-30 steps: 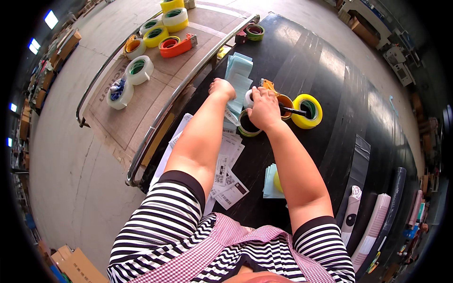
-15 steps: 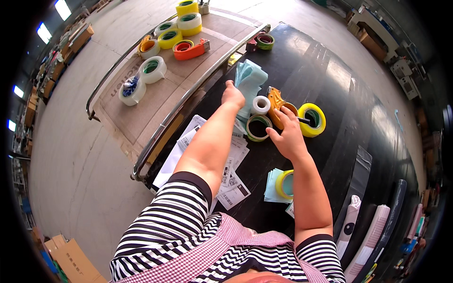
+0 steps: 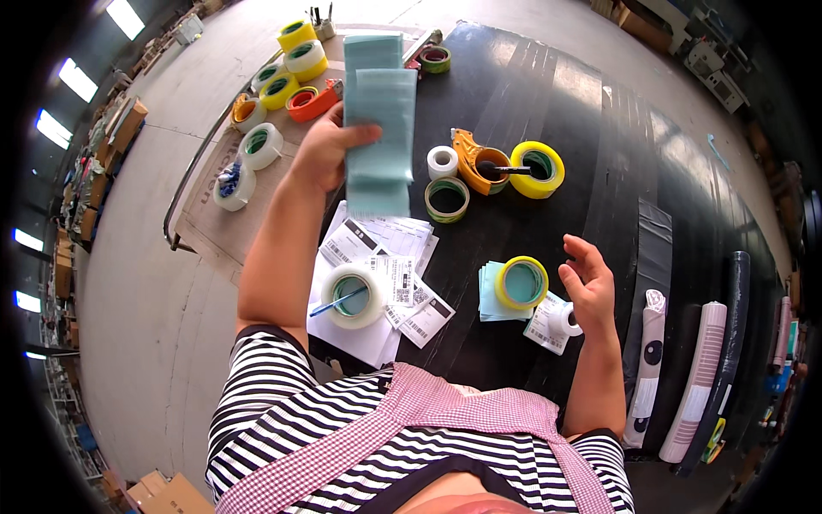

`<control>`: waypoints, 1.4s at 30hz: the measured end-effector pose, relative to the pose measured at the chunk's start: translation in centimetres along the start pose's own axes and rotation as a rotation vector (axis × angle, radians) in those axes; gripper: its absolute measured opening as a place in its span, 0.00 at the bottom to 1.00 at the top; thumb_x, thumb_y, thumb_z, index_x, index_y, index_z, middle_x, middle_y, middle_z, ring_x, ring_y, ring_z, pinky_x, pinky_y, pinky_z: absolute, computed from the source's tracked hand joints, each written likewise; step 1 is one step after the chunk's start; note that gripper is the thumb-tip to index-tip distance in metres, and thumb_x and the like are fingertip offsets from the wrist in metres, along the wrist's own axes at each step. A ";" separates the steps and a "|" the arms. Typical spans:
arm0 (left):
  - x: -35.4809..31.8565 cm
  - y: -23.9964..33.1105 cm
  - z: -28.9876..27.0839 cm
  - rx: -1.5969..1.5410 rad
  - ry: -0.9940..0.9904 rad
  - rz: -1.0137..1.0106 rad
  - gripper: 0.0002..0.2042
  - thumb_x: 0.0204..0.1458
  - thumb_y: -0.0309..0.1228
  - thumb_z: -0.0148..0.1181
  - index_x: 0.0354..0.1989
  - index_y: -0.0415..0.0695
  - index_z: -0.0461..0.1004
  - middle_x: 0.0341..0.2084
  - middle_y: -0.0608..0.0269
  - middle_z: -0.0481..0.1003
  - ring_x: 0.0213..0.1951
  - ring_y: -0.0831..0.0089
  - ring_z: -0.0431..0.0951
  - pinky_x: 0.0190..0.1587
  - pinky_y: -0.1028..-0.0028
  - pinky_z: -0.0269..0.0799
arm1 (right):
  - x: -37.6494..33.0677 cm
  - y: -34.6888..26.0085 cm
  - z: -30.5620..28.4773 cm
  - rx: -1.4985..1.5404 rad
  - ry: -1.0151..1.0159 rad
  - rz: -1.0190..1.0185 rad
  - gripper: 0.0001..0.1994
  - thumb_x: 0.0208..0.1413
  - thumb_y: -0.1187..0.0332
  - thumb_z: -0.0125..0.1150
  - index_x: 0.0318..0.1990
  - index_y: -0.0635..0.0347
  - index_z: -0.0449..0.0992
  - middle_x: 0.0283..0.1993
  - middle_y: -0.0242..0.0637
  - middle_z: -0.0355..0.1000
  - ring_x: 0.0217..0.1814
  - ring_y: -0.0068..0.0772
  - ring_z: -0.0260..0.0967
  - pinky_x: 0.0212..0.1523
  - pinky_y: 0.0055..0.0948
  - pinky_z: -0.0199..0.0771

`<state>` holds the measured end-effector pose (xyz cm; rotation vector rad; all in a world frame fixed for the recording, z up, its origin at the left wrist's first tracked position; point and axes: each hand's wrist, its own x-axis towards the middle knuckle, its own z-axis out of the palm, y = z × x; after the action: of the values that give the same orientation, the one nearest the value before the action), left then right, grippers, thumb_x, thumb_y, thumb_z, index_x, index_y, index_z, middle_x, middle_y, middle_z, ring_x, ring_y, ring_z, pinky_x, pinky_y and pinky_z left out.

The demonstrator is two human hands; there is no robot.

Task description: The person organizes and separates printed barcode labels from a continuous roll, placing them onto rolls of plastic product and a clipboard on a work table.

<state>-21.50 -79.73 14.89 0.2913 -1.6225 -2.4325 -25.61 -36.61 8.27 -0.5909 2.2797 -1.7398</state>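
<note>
While the left hand (image 3: pixel 324 154) gripped teal sheets (image 3: pixel 377 120) above the table's (image 3: pixel 582 111) far edge, the right hand (image 3: pixel 589 287) hung open — sorting seemingly underway, steady placement next.

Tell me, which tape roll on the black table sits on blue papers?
The yellow roll near the right hand. It lies flat on a small blue stack; the other yellow roll, farther off, sits on the bare table.

Left hand (image 3: pixel 321 154) holds sheets (image 3: pixel 377 120) up over bench (image 3: pixel 599 128) far-left. Tape dispenser (image 3: pixel 479 163) w/ rolls beside it, far centre. Label pile (image 3: pixel 385 274) near-left, tape roll (image 3: pixel 355 295) on it. Right hand (image 3: pixel 589 287) near-right, just right of roll on pads (image 3: pixel 521 283).
</note>
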 end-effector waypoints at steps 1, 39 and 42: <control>-1.6 -0.2 1.6 -0.005 -0.029 -0.002 0.27 0.44 0.18 0.71 0.55 0.38 0.68 0.45 0.53 0.77 0.45 0.62 0.81 0.48 0.58 0.81 | -0.8 -0.8 0.1 0.050 0.008 -0.031 0.20 0.57 0.74 0.61 0.58 0.63 0.73 0.58 0.39 0.73 0.61 0.32 0.69 0.61 0.29 0.67; -21.0 -25.4 32.5 0.112 -0.274 -0.409 0.19 0.53 0.26 0.68 0.52 0.37 0.71 0.43 0.58 0.78 0.43 0.72 0.80 0.50 0.70 0.77 | -20.8 7.6 -13.9 0.888 0.184 0.433 0.14 0.61 0.70 0.63 0.51 0.65 0.75 0.48 0.38 0.76 0.48 0.29 0.75 0.51 0.29 0.75; -21.2 -25.1 33.0 0.111 -0.242 -0.411 0.21 0.50 0.25 0.70 0.53 0.37 0.71 0.44 0.58 0.78 0.44 0.72 0.79 0.51 0.70 0.76 | -20.2 7.7 -15.6 0.953 0.027 0.518 0.14 0.60 0.72 0.63 0.52 0.65 0.75 0.48 0.38 0.76 0.48 0.29 0.75 0.52 0.30 0.75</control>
<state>-11.66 -35.25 5.15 0.3947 -1.9718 -2.7706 -15.14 -12.48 3.80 0.1970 1.1728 -2.1925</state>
